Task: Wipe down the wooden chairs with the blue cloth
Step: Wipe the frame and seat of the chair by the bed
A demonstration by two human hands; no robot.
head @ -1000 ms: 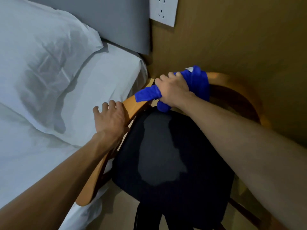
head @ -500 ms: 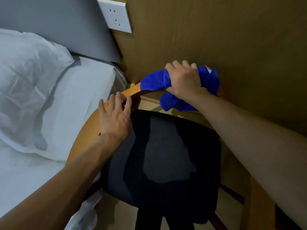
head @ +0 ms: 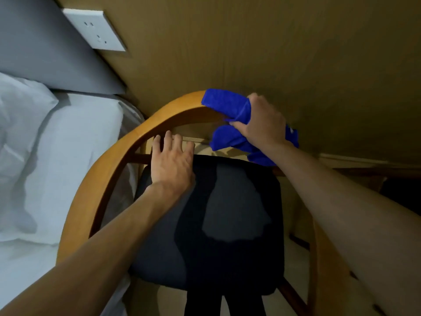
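Gripping bunched blue cloth point(head: 230, 103) on wooden chair point(head: 145, 131): right hand point(head: 264, 120).

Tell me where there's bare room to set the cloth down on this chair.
The near half of the dark seat cushion, between the two wooden armrests, is bare. The far end is crowded: left hand on the cushion, right hand wiping with the blue cloth.

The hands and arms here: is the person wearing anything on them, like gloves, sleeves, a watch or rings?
Nothing that shows. The left hand and right hand are bare, with no gloves. Both forearms are uncovered right to the picture's lower edge, so no sleeve appears. No watch, strap or bracelet sits on either wrist, and no ring is visible on the fingers that show, though the light is dim.
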